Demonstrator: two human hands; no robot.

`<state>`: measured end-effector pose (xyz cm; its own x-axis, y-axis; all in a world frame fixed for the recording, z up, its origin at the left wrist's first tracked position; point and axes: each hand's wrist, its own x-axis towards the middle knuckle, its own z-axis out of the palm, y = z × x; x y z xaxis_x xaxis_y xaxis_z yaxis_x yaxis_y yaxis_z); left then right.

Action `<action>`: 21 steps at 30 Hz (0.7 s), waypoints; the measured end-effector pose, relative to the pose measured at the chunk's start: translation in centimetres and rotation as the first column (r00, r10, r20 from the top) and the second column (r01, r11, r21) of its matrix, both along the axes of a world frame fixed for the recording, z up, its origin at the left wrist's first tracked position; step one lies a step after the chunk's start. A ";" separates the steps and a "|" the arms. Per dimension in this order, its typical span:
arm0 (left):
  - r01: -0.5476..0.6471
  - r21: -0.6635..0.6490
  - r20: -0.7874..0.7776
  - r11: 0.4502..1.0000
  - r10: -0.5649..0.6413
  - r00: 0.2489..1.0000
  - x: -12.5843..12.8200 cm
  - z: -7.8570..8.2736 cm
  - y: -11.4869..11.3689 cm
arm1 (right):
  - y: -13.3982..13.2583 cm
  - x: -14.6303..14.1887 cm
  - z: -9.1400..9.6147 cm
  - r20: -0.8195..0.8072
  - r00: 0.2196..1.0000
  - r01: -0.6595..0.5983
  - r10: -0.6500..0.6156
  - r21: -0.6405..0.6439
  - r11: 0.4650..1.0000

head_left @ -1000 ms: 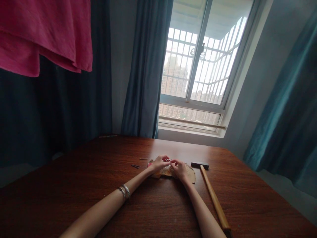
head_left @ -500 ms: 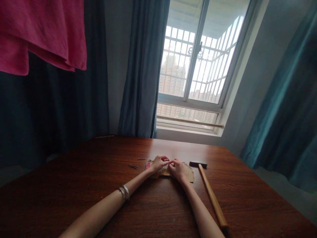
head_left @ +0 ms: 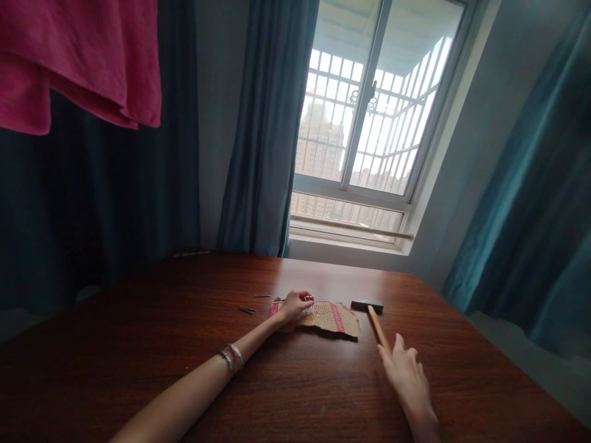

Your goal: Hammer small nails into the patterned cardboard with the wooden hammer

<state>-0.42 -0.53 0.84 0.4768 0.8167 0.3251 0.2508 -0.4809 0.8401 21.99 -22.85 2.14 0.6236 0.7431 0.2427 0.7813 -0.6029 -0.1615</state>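
Observation:
A tan perforated sheet with pink stripes (head_left: 330, 317) lies flat on the brown wooden table (head_left: 184, 344). My left hand (head_left: 294, 304) rests on its left end, fingers pinched on a small thin thing I cannot name. My right hand (head_left: 406, 378) lies over the wooden handle of a hammer (head_left: 377, 325), fingers loosely stretched along it. The hammer's dark head (head_left: 366, 304) points away, just right of the sheet. Bracelets (head_left: 232, 357) circle my left wrist.
A few small dark nails or pins (head_left: 247, 309) lie left of the sheet. Behind the table are a barred window (head_left: 364, 141) and blue curtains (head_left: 263, 135). A pink cloth (head_left: 78, 61) hangs at upper left. The table's right edge (head_left: 498, 369) runs close by.
My right hand left the sheet and moved back and right onto the hammer handle. My left hand stayed pinched at the sheet's left end.

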 end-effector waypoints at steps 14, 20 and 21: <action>0.010 0.057 -0.035 0.998 -0.008 0.999 -0.1 -0.4 0.1 | -2.5 0.5 -1.3 -0.145 0.972 -0.197 0.184 -0.083 0.977; 0.023 0.043 -0.012 0.999 -0.022 1.000 -0.1 -0.3 0.0 | -2.1 1.6 -1.2 -0.469 0.870 -0.136 0.153 0.070 0.988; 0.024 0.038 -0.011 0.999 -0.023 1.000 -0.1 -0.3 0.0 | -2.1 1.7 -1.3 -0.541 0.826 -0.110 0.161 0.126 0.986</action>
